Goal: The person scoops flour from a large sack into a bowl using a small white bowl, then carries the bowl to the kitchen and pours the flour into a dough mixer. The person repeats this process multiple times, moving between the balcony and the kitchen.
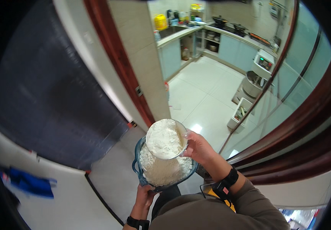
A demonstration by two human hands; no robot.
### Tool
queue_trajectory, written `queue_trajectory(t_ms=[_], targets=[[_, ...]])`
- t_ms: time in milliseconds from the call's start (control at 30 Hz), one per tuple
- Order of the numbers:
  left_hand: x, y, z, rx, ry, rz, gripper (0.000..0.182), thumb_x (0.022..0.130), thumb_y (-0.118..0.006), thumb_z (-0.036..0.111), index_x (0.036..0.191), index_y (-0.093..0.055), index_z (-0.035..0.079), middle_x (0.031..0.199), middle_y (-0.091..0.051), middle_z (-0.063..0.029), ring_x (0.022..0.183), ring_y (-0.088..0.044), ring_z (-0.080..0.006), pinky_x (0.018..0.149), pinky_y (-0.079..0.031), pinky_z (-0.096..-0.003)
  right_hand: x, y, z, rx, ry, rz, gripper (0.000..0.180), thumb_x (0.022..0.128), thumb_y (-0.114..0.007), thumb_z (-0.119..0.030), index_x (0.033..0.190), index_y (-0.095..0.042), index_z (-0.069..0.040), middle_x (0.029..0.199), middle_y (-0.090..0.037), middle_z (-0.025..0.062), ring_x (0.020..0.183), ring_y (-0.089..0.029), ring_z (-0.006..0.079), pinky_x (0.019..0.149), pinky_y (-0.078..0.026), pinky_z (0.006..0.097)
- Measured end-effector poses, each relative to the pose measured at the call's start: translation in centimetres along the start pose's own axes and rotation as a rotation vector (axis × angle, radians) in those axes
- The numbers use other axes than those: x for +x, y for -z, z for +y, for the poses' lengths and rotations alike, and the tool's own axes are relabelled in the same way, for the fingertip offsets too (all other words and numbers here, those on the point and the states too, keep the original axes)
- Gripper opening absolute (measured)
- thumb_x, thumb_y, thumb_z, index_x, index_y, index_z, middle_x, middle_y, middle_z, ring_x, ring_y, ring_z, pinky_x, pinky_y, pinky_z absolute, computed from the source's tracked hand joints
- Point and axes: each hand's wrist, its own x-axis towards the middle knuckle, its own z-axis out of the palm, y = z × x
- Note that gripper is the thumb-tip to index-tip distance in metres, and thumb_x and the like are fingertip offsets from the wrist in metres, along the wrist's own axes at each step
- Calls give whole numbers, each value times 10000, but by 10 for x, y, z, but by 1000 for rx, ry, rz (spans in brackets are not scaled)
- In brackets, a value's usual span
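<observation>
My right hand (195, 146) grips the rim side of a round bowl (182, 126) filled with white flour (164, 138). That bowl is held over a larger blue basin (137, 152) with a loop handle, which holds a heap of flour (165, 172). With my left hand (146, 195) I hold the basin by its lower left edge; part of the fingers is hidden beneath it. Both vessels are in front of my body, above the floor.
A red-brown door frame (122, 57) stands ahead on the left, and a glass partition (300, 63) on the right. Beyond lie a tiled kitchen floor (208, 86), a dough mixer (253, 84), a white bin (237, 122) and light-blue cabinets (234, 50).
</observation>
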Motion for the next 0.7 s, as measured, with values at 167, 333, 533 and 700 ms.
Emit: queue_trajectory(t_ms=[167,333,533,700], targets=[[138,-36,35,69,159,-283,613,640,-517,-15,1247,-430,-1,1126,-576,-140,945,-617,-291,716,-568,-425,32,41,-55,50,196,320,482,815,-538,-279,1237,-461,-60,1031,-565,109,867,-580,201,684,-528,333],[231,-85,48,99,240,-475,630,647,-493,-21,1271,-403,-16,1187,-545,-154,1031,-583,-317,817,-541,-459,46,71,-92,94,384,528,435,801,-555,-318,1168,-497,-92,982,-589,87,852,-586,182,690,-517,337],[336,-169,47,76,301,-584,623,675,-482,-18,1290,-379,-16,1217,-526,-155,1060,-569,-315,876,-518,-458,75,128,-166,56,561,658,416,808,-584,-294,1143,-519,-55,967,-582,74,834,-590,148,647,-552,303],[385,-222,44,69,328,-550,593,683,-486,-23,1269,-395,-4,1171,-547,-146,976,-610,-286,731,-582,-395,103,165,-221,-8,566,704,655,809,-576,-252,1354,-331,15,1033,-559,86,854,-581,158,649,-557,314]])
